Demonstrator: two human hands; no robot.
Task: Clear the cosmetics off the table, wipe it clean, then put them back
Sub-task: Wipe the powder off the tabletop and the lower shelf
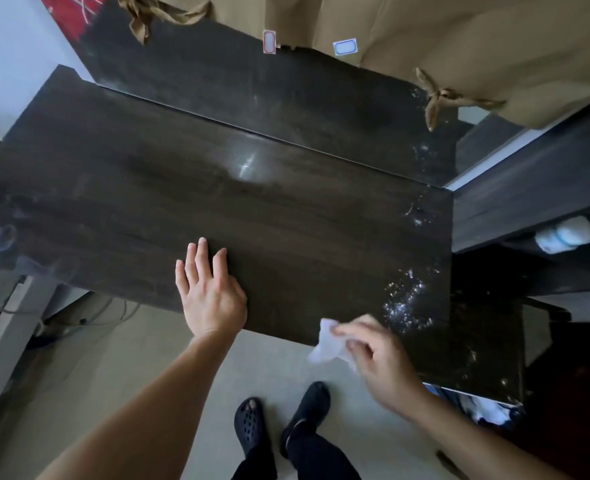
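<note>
step: wiping | left hand (212, 292) flat, open on table (217, 188) | right hand (378, 358) pinches tissue (328, 344) | next: sweep white specks (406, 303) just beyond right hand

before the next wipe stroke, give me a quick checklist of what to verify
1. Table cleared of cosmetics: ok, none on the top.
2. Wipe in hand: ok, right hand pinches it at the near edge.
3. Left hand bracing: ok, flat on the table, fingers spread.
4. White specks gone: not ok, they lie just beyond the wipe near the right end.
5. Smudge mid-table gone: not ok.
6. Wipe damp enough: cannot tell.
</note>
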